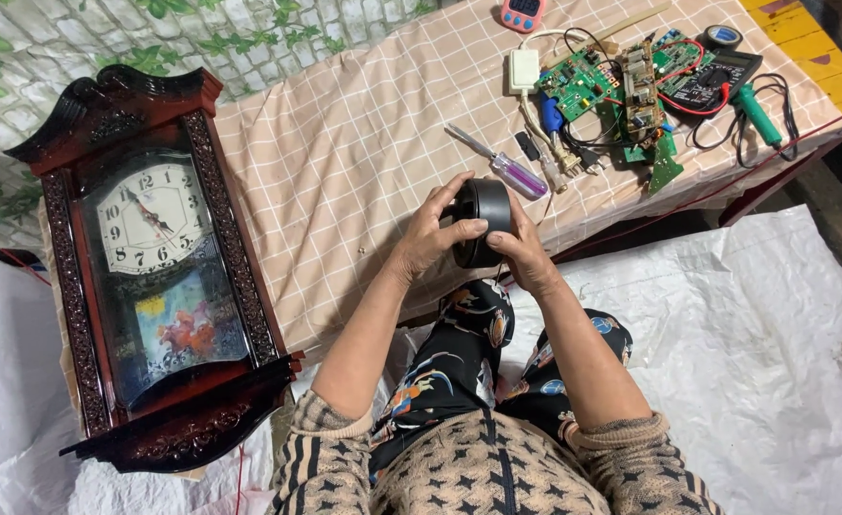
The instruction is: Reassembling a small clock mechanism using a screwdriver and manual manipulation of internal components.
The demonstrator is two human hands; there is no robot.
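Round black casing [483,221], held upright

I see two bare forearms with knitted sleeves pushed back to the elbows. The sleeves are beige with a dark star-like pattern and dark striped ribbed cuffs. Below the left hand [430,234] and right hand [526,256], black trousers show a print of orange, blue and white shapes.
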